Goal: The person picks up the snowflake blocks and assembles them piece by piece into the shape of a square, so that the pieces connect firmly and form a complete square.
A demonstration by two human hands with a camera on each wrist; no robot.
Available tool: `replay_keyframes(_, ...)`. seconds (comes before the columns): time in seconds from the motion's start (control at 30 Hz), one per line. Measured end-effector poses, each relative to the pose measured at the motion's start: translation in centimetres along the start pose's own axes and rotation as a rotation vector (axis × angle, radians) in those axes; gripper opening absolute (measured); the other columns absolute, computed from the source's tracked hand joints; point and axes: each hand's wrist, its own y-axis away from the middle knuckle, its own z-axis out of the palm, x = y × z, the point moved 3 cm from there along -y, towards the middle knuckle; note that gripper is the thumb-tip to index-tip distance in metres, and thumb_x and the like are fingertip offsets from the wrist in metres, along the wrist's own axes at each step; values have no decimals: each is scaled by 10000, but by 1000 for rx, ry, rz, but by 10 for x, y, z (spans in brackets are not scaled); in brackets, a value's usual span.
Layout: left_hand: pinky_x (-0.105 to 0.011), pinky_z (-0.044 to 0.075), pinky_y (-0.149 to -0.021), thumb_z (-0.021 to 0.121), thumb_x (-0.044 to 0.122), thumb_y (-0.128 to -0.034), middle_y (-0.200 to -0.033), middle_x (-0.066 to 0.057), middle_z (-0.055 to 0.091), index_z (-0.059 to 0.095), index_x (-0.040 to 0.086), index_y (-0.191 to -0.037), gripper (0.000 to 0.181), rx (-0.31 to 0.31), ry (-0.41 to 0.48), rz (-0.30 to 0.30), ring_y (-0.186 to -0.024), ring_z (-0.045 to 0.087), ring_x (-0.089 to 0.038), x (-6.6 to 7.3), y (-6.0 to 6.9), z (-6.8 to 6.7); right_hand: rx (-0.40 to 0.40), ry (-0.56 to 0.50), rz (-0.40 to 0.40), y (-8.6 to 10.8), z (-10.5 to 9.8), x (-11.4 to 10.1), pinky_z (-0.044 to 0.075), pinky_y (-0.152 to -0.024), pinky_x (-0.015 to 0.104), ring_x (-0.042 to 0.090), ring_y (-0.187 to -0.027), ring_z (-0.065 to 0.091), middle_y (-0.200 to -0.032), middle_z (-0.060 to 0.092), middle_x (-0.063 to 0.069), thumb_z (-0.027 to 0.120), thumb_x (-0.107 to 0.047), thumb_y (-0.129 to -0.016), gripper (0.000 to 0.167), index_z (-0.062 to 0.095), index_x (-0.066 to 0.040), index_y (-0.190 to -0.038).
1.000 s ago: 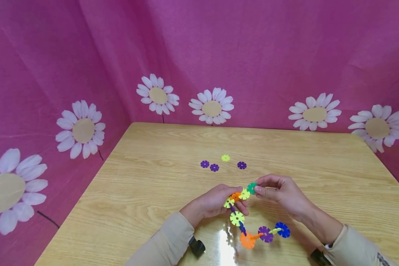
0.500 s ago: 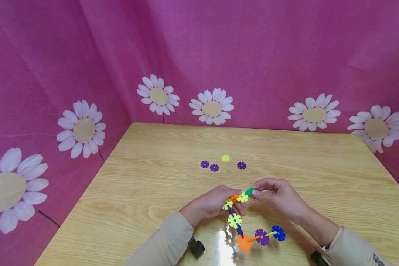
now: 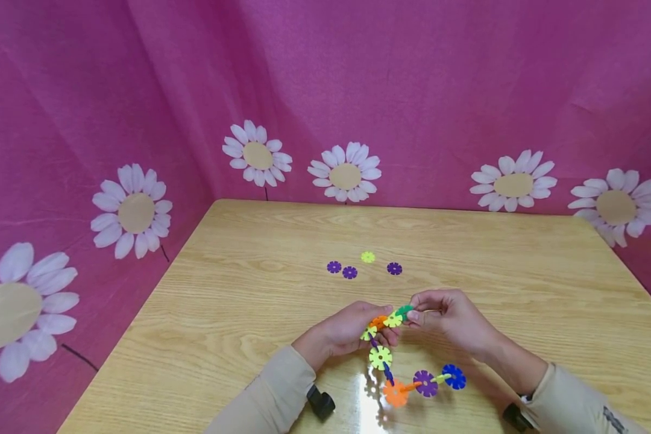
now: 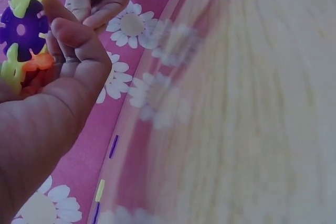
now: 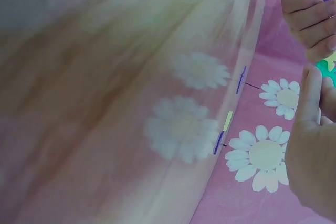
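Notched plastic discs are linked into a chain that hangs in a curve above the table. My left hand (image 3: 347, 330) grips its upper part at an orange disc (image 3: 378, 323), thumb on top. Between thumb and fingers, my right hand (image 3: 456, 319) pinches a green disc (image 3: 404, 311). The green disc meets the yellow disc (image 3: 393, 320) at the chain's upper end; how deep their slots sit is too small to tell. Lower links include a yellow disc (image 3: 380, 358), an orange disc (image 3: 395, 393), a purple disc (image 3: 425, 383) and a blue disc (image 3: 454, 377) at the end.
Loose discs lie flat beyond the hands: a yellow one (image 3: 367, 257) and three purple ones, the rightmost purple disc (image 3: 394, 269) standing apart. A wooden table (image 3: 239, 253) carries them. Pink flowered cloth (image 3: 412, 90) hangs behind and at the sides.
My right hand has moved a little left, bringing the green disc closer over the yellow end disc. The hanging part of the chain has shifted slightly left. The loose discs stayed put.
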Motion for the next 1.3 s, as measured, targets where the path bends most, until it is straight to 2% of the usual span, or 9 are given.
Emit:
replay_keyframes(0.23,-211,554,-709,435,360,-1059,-827,-15,720,619,-156,-1153,556,-28,6,-3,-731,648,-90,4,3,0,-72,-50,8,-3,-3,-4,596,-842,349,207,-915,742,-981,738,106,686,-145,-948,319,611,112,-1122)
replay_keyframes(0.43,-210,541,-686,383,411,-1066,-857,4,744,620,-107,-1174,580,-107,27,-19,-802,684,-94,6,3,2,-152,-103,18,-6,-9,-1,587,-865,353,203,-938,737,-989,744,63,655,-127,-967,284,598,94,-1136)
replay_keyframes(0.63,-244,551,-782,331,487,-1056,-870,-2,750,532,-188,-1247,730,-187,71,-20,-817,691,-117,8,2,5,-193,-112,4,-6,-9,2,590,-873,327,166,-940,729,-987,754,48,668,-128,-958,249,616,64,-1108)
replay_keyframes(0.73,-248,564,-770,341,488,-1056,-880,-5,740,514,-198,-1255,735,-211,55,-21,-790,686,-115,10,2,7,-210,-112,-6,-6,-5,0,589,-870,294,157,-943,730,-994,761,44,672,-135,-955,258,622,68,-1106)
replay_keyframes(0.97,-211,580,-685,431,446,-1050,-873,-28,728,585,-133,-1173,612,-160,70,-73,-722,670,-90,7,3,6,-187,-61,-45,-9,6,-2,589,-842,260,132,-947,725,-1002,763,46,708,-120,-925,267,644,96,-1068)
replay_keyframes(1.1,-210,586,-692,446,410,-1050,-868,-37,727,553,-171,-1195,609,-139,75,-75,-725,675,-92,5,3,3,-180,4,-72,-11,8,-4,588,-842,261,145,-934,728,-1009,760,97,712,-145,-926,244,681,53,-1066)
replay_keyframes(1.2,-209,585,-683,467,403,-1040,-868,-42,730,531,-201,-1223,635,-118,69,-64,-724,681,-95,5,3,1,-211,50,-98,-15,4,-5,582,-869,273,171,-945,731,-1047,753,132,679,-158,-954,232,698,18,-1105)
replay_keyframes(1.3,-207,584,-666,495,406,-1025,-866,-53,730,571,-177,-1188,610,-89,62,-64,-720,687,-103,6,5,-2,-268,58,-86,-22,-2,-3,583,-893,318,214,-1004,725,-1119,736,155,634,-162,-985,271,684,26,-1173)
